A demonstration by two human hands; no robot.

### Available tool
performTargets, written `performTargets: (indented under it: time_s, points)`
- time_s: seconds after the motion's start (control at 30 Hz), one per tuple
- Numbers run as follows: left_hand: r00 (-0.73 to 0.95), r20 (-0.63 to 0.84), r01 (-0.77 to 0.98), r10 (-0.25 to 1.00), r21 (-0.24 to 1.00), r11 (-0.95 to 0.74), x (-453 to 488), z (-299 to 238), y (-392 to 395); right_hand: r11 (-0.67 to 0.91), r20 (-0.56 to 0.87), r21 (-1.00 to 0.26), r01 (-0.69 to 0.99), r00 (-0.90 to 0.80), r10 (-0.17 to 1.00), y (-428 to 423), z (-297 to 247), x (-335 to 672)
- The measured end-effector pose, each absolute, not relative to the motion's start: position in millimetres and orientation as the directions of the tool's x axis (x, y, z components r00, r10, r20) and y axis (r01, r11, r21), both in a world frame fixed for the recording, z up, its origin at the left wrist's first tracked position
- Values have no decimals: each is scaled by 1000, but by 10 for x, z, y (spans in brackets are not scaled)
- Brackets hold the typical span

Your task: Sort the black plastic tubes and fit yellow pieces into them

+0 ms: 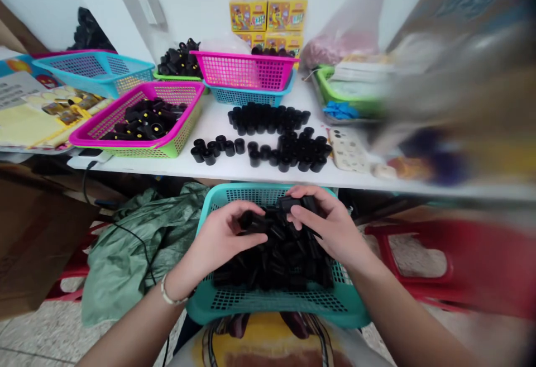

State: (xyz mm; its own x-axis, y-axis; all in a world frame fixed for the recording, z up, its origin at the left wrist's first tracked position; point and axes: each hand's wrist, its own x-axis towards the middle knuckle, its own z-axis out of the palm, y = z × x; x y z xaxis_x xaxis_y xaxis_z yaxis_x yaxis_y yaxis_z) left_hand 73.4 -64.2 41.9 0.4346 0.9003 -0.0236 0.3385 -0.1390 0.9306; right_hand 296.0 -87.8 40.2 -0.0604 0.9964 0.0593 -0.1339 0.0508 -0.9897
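A teal basket (234, 300) rests on my lap, heaped with small black plastic parts (285, 261). My left hand (221, 238) is closed around one black cylindrical part (251, 222) over the heap. My right hand (330, 227) grips another black part (293, 204) at the basket's far side, fingers curled round it. The two hands are close together, almost touching.
Rows of upright black cylinders (268, 118) stand on the white table (218, 121). A pink-and-green basket (125, 142) of black parts sits left, blue and pink baskets (245, 71) behind, yellow boxes (268, 15) at the wall. A green bag (138, 244) and red stool (439, 289) flank my lap.
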Motion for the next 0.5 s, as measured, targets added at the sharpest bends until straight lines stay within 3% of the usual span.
performTargets:
  time_s: [0.1,0.23,0.5]
  points:
    - [494,-71,280,867,956,-82,751,572,-655,177,174,-984,25,-101,979,-948,567,2988]
    - [601,-102,385,792,906,-175,776,670,-677,401,366,-877,266,-171,915,-986,720,2987]
    - [639,-112,421,761,879,-224,748,755,-641,442,388,-854,275,-229,893,-975,697,2973]
